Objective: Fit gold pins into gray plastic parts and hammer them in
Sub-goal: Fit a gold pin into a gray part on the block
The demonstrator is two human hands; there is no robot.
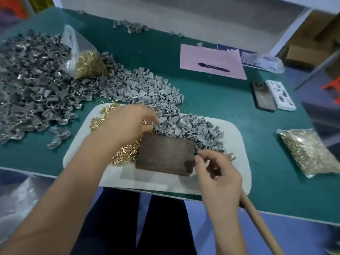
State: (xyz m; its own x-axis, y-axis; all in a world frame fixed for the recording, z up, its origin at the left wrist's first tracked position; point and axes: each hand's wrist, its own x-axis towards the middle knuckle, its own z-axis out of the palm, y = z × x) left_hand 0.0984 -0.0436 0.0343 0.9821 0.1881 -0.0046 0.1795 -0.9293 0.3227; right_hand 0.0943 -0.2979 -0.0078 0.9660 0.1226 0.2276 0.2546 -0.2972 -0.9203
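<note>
A dark metal block (165, 156) lies on a white mat (237, 142) at the table's front edge. Loose gold pins (125, 153) are heaped left of the block, and light gray plastic parts (185, 126) are piled behind it. My left hand (127, 124) reaches over the pins, its curled fingertips pinching a gold pin (144, 123) at the edge of the gray pile. My right hand (217, 173) is at the block's right edge, thumb and forefinger close together, its other fingers curled over a hammer. The hammer's wooden handle (257, 223) sticks out toward me.
A large heap of darker gray parts (33, 85) fills the left of the green table (211, 92). Behind them lies an open bag of pins (86, 63), with a sealed bag of pins (309, 153) at the right. A pink sheet with a pen (213, 67) and two phones (272, 97) lie behind.
</note>
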